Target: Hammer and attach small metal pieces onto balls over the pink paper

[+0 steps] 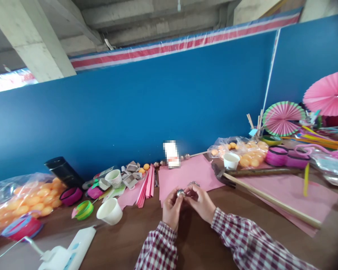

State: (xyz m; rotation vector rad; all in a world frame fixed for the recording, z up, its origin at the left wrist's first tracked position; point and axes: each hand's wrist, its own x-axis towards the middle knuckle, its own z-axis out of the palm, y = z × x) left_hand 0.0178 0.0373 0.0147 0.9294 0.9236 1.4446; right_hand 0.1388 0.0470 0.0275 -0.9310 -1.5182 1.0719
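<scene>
My left hand (171, 210) and my right hand (200, 202) meet over the brown table (129, 240), just at the near edge of a pink paper sheet (183, 174). Both pinch a small shiny silver ball (180, 193) between their fingertips. Another small silvery piece (193, 183) lies on the pink sheet just beyond my right fingers. Both sleeves are red-and-white check.
A hammer (270, 200) lies across pink paper on the right, by a white cup (231, 161) and a bag of orange balls (242, 152). Left: a tipped cup (109, 212), tape rolls (83, 210), another bag of orange balls (25, 200), a white glue gun (70, 251). Pink paper fans (283, 118) stand far right.
</scene>
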